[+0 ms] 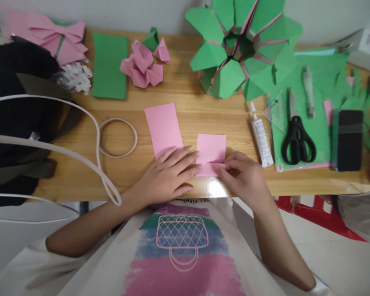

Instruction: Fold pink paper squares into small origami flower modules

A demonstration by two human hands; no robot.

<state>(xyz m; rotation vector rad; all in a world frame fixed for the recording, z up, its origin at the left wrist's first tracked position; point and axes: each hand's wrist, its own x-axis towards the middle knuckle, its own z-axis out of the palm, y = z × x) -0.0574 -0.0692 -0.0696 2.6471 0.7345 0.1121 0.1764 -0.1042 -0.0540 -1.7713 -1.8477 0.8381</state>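
A small pink sheet of paper [211, 148] lies near the table's front edge, its near part folded over into a flap. My right hand [245, 174] pinches that flap at its right end between thumb and fingers. Flat on the table, my left hand [169, 174] has its fingers spread, with the fingertips at the sheet's left edge. Under and beyond the left fingers is a longer pink paper [164, 125], its near end covered by the hand.
Right: glue tube [262, 139], scissors [297, 139], cutter [308, 92], black-topped box [347, 139] and green paper [320, 70]. Behind: large green-and-pink paper construction [231, 78], folded pink pieces [143, 63], green stack [110, 65]. Left: tape ring [135, 137], white cable [98, 127], black bag [15, 82].
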